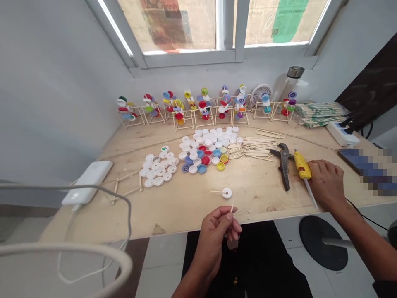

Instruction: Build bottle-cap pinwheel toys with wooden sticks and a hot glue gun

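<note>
Pinched between the thumb and fingers of my left hand is a thin wooden stick, its tip pointing up near the table's front edge. Just beyond it lies a white bottle cap with another wooden stick reaching out from it to the left. At the right, my right hand is closed around the handle side of a yellow glue gun, which its fingers partly hide. A translucent glue stick sticks out of the gun's back. Dark pliers lie left of the gun.
Heaps of white caps and coloured caps lie mid-table beside loose sticks. Several stick-and-cap wheel models line the back. A power strip, phone and white charger with cable lie toward the sides.
</note>
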`<state>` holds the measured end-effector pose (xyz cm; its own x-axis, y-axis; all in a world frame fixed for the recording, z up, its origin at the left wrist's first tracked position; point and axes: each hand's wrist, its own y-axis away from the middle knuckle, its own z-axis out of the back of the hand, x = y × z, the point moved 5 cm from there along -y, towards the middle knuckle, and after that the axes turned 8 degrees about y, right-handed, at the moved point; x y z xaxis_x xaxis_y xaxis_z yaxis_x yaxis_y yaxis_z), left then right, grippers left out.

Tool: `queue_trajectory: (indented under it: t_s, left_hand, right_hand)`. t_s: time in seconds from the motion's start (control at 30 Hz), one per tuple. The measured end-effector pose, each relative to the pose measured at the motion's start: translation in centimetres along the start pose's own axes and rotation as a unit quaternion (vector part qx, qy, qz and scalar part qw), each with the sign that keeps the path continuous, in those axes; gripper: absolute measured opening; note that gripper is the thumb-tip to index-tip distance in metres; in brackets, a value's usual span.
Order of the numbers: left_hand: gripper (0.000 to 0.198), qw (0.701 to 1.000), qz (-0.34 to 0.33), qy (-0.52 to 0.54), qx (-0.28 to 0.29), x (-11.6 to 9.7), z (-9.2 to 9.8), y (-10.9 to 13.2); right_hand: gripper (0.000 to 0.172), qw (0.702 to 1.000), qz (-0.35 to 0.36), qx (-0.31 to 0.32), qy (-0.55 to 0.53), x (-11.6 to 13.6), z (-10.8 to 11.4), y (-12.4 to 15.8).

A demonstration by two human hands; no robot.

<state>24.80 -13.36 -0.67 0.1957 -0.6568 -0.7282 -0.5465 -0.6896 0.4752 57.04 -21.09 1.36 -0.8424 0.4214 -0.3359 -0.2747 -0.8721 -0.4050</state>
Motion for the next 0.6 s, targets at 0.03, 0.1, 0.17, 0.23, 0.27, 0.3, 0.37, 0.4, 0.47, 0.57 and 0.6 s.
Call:
queue_trajectory:
  t_s: [0.03,0.1,0.17,0.23,0.27,0.3,0.37,0.4,0.47,0.57,0.6]
  left_hand:
    - [0.028,1.000,0.004,0.009,-0.001,0.0,-0.1,0.0]
    - [0.030,1.000,0.009,0.028,-0.003,-0.1,-0.1,-0.1]
    - [0.031,0.999,0.007,0.046,-0.004,-0.1,-0.2,-0.2]
    - [0.031,0.998,0.005,0.060,-0.001,0.0,-0.2,-0.3]
    - [0.032,0.998,0.005,0.064,0.001,0.0,-0.2,-0.3]
    - [0.032,0.998,0.005,0.068,0.002,0.1,-0.3,-0.3]
    - [0.029,0.997,0.002,0.074,0.004,0.1,-0.4,-0.3]
    - [0.028,0.997,0.000,0.077,0.006,0.2,-0.5,-0.3]
    - [0.025,0.997,-0.002,0.079,0.013,0.2,-0.8,-0.2]
    - [0.022,0.996,-0.006,0.084,0.026,0.3,-1.1,0.2]
    - [0.022,0.996,-0.009,0.087,0.029,0.3,-1.2,0.3]
  right_hand:
    - [0.030,1.000,0.003,0.009,-0.007,-0.2,-0.2,0.0]
    - [0.037,1.000,0.005,0.021,-0.021,-0.8,-0.5,0.2]
    - [0.043,0.999,-0.003,0.013,-0.031,-1.1,0.1,0.6]
    - [0.042,0.998,-0.019,-0.022,-0.062,-0.5,2.0,1.1]
    - [0.039,0.994,-0.030,-0.042,-0.096,0.3,3.3,1.5]
    - [0.034,0.986,-0.043,-0.066,-0.148,1.3,4.8,1.8]
    - [0.026,0.954,-0.059,-0.057,-0.289,4.3,7.2,2.3]
    - [0.023,0.930,-0.051,-0.023,-0.363,6.4,8.1,2.4]
    - [0.020,0.859,-0.025,0.070,-0.506,10.8,9.2,2.6]
    - [0.018,0.751,-0.035,0.149,-0.642,15.7,9.8,2.6]
    - [0.017,0.724,-0.048,0.162,-0.668,16.8,9.7,2.6]
